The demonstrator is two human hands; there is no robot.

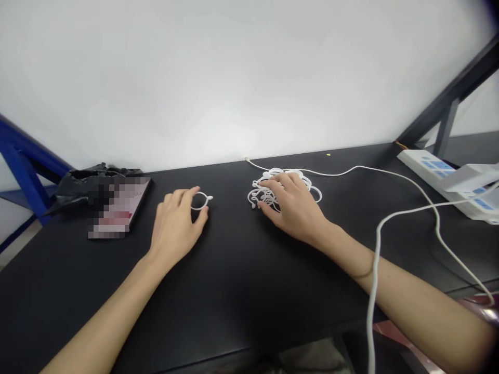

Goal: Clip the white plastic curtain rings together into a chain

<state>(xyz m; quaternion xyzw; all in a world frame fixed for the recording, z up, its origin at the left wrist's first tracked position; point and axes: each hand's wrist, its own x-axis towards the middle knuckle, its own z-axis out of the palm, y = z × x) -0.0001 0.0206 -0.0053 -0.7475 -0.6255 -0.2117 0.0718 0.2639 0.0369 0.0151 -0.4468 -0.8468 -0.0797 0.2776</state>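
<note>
A thin white loop (209, 198) with a small tab at one side lies on the black table. My left hand (174, 223) is beside it, thumb and index finger spread apart around its edge; no grip on it shows. Over a tangled pile of similar white loops (268, 196) hovers or rests my right hand (294, 205), palm down. Its thumb and fingers are apart and reach onto the pile's near side, which they partly cover. I cannot tell whether the fingertips touch any single loop.
A boxy item (120, 208), partly pixelated, lies at left before a crumpled black plastic bag (97, 176). A white cable (376, 270) loops across my right forearm toward a white device with blue labels (440, 169). A blue frame (23, 171) stands at far left.
</note>
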